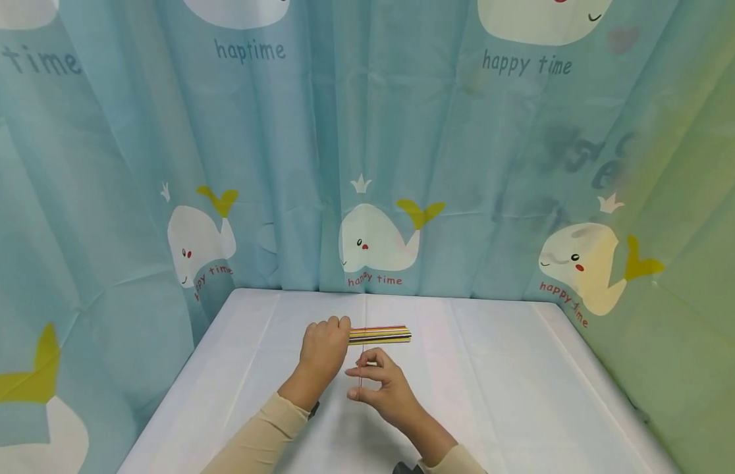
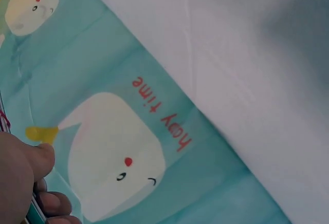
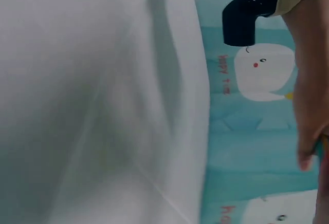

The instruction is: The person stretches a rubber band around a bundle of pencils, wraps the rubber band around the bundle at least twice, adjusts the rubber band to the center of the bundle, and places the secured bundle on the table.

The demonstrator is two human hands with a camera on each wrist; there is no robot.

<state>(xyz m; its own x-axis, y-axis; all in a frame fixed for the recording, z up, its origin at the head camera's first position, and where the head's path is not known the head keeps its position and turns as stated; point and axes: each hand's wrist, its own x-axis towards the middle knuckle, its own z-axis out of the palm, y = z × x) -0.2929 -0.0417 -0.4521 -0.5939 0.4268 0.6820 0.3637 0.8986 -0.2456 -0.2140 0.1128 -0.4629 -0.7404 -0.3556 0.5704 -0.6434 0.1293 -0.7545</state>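
My left hand (image 1: pixel 324 345) grips a bundle of thin, straight, many-coloured sticks (image 1: pixel 381 336), whose ends stick out to the right above the table. Their exact kind is too small to tell. A thin reddish thread (image 1: pixel 363 353) crosses the bundle and hangs down to my right hand (image 1: pixel 386 390), just below, whose curled fingers hold it; thumb and forefinger stand apart. In the left wrist view, my left hand's thumb and fingers (image 2: pixel 25 162) close round the bundle, with red thread (image 2: pixel 4 120) above the thumb. At the right wrist view's edge, the left hand (image 3: pixel 305 149) and bundle are partly cut off.
Under both hands is a table with a white cover (image 1: pixel 492 368). Blue-green curtains (image 1: pixel 302 164) printed with whales hang behind and at its sides. A dark wrist device (image 3: pixel 239 21) is strapped near the left sleeve.
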